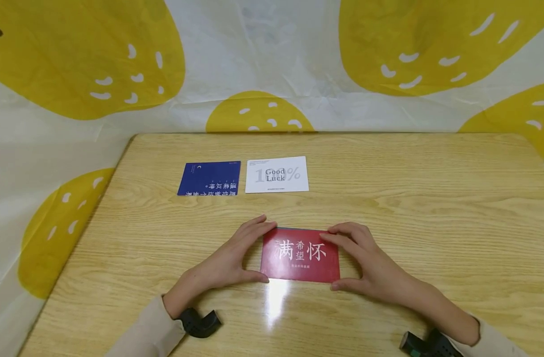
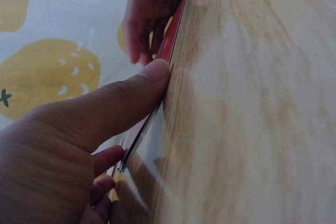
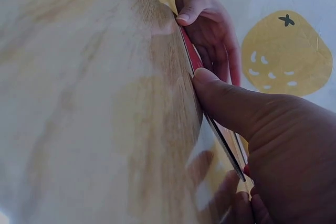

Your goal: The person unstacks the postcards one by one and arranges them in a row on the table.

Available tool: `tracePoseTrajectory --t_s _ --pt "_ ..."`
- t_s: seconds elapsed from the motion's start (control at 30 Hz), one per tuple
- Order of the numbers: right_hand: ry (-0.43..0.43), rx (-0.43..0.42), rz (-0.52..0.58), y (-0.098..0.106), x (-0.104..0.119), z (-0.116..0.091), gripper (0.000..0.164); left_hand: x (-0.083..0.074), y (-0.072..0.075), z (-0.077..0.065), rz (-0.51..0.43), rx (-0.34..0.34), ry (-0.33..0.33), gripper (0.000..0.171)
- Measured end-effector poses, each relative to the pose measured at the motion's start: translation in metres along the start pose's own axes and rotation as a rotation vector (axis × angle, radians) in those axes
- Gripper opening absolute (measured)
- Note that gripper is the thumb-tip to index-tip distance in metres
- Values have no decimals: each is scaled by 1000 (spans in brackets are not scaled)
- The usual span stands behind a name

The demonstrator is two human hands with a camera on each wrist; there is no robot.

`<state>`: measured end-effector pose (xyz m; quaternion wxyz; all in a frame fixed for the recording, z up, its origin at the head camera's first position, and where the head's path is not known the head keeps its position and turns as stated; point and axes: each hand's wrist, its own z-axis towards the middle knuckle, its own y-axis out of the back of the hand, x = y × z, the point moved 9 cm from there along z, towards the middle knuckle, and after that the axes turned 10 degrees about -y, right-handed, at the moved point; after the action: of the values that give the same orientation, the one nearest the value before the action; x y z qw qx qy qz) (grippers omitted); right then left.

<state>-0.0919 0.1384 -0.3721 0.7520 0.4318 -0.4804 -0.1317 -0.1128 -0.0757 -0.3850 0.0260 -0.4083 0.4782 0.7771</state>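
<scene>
A red card (image 1: 300,255) with white Chinese characters lies at the middle of the table in the head view. My left hand (image 1: 229,260) holds its left end, thumb at the near edge and fingers at the far edge. At its right end my right hand (image 1: 365,263) holds it the same way. A thin dark edge shows below the red card (image 2: 169,43) in the left wrist view, so it seems to lie on at least one more card. The fingers on the far side are partly hidden in both wrist views.
Farther back lie a dark blue card (image 1: 209,177) with white print and, to its right, a white card (image 1: 276,184) reading "Good Luck". The wooden table (image 1: 410,188) meets a white cloth (image 1: 263,44) with yellow fruit shapes at its back and left edges.
</scene>
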Motion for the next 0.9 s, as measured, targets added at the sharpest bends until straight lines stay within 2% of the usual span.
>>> tracePoseTrajectory --t_s 0.2,0.47,0.9 --pt "-47 7 -12 1 -3 0 88 0 1 1 4 -1 -5 103" --pt "-55 3 -14 1 -5 1 89 2 0 0 -3 6 10 104" --pt "-98 -25 -9 3 -7 2 92 0 1 1 -6 -1 -1 103"
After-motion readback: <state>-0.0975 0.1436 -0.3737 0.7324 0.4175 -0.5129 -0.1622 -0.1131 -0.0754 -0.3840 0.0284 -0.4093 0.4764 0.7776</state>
